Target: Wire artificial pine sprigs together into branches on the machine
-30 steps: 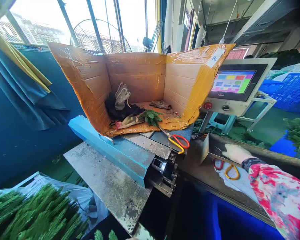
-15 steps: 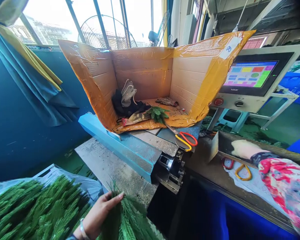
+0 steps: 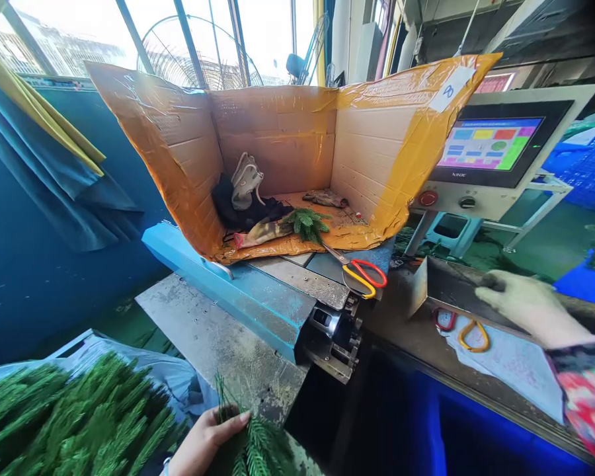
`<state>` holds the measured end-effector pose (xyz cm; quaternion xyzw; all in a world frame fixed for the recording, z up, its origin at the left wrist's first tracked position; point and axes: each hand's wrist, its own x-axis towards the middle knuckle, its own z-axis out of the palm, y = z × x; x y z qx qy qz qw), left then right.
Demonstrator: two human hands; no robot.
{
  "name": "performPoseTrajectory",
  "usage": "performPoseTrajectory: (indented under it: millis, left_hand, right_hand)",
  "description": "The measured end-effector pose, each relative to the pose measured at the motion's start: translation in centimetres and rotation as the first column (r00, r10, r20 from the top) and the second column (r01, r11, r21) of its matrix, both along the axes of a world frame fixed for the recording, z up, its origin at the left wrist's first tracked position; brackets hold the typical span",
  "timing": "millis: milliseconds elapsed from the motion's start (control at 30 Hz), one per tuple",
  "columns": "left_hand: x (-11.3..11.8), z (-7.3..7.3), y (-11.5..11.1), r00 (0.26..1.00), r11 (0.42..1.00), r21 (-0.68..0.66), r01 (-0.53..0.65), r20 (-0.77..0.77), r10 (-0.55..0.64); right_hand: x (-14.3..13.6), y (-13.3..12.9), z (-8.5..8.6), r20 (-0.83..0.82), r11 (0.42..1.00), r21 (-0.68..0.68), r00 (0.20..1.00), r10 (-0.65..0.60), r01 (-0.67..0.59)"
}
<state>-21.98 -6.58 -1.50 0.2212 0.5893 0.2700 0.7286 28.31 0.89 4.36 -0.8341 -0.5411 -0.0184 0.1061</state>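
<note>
"8" on box label (image 3: pixel 451 88) — "XINJE" on monitor (image 3: pixel 496 147)

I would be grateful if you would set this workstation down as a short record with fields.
left hand: holding green sprigs
right hand: at the metal trough, grip unclear
carton: open-fronted, small sprig inside
scissors: red and yellow handles, beyond carton's front edge
screen: lit, coloured blocks

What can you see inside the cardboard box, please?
The box holds a green sprig, dark cloth with a pale item on it, and crumpled fabric; anything beneath the dark cloth is hidden.
</note>
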Motion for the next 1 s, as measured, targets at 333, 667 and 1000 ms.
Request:
performPoseTrajectory:
  millis: [333, 667, 1000]
  left_hand:
    - [1.7, 0.6, -0.1, 0.999, 1.0, 0.001, -0.002, 0.034, 0.002]
    - [0.8, 0.9, -0.7, 0.999, 0.999, 0.006, -0.037, 0.015, 0.037]
    - [0.4, 1.3, -0.9, 0.999, 0.999, -0.011, -0.037, 0.029, 0.038]
  right_hand:
    - [-14.5, -6.5, -7.3, -0.295, 0.917, -0.183, 0.91, 0.293, -0.354]
    - [-15.2, -4.3, -6.9, -0.245, 0.92, -0.178, 0.921, 0.303, -0.35]
    - [-20.0, -2.2, -6.7, -0.353, 0.928, -0.026, 0.872, 0.339, -0.372]
